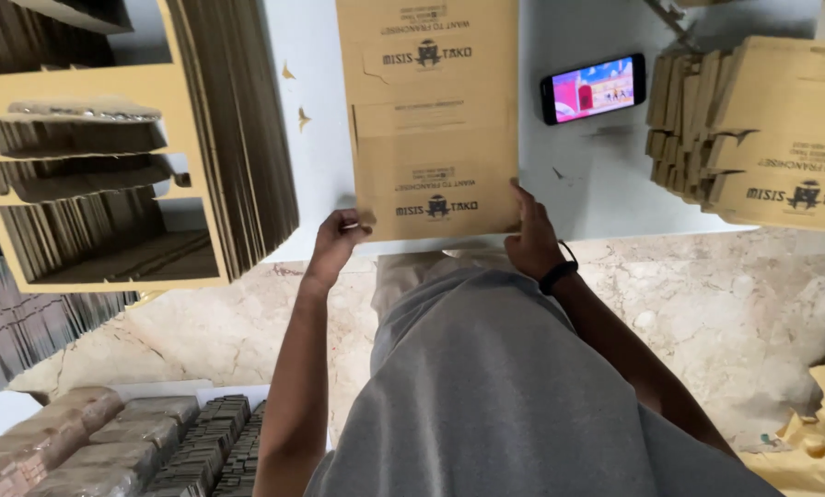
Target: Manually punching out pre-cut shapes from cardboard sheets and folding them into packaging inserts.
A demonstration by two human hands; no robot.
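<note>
White table (597, 175) at frame top; flat cardboard box blank (434, 120) at centre. Left hand (337, 237) pinches its lower-left corner; right hand (534, 241) grips lower-right edge. Phone (594, 88) upper right.

White table (606, 198), beige marble floor (744, 304), cardboard stacks (238, 129) at the sides, soft even light.
</note>
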